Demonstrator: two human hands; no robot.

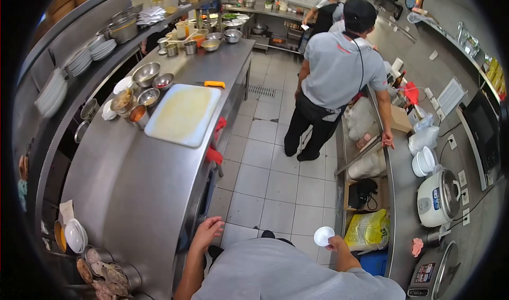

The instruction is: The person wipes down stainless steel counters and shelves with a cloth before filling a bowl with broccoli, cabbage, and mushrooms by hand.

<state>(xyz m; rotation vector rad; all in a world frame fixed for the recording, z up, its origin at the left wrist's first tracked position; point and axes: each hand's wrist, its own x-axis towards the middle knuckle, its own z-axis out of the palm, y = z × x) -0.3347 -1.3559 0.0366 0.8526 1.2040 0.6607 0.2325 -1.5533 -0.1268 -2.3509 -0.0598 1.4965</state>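
My right hand grips a small white bowl by its edge, above the tiled floor. The bowl is tipped so that its inside faces me, and only a small mark shows in it. My left hand hangs beside the steel counter, fingers stretched and holding nothing. Farther up that counter lies a white cutting board with a yellowish, worn surface. An orange-handled knife rests at its far edge, the blade hardly visible.
A co-worker in a grey shirt stands in the aisle, one hand on the right counter; another person is farther back. Metal bowls line the left counter. A rice cooker stands at right, above a yellow sack.
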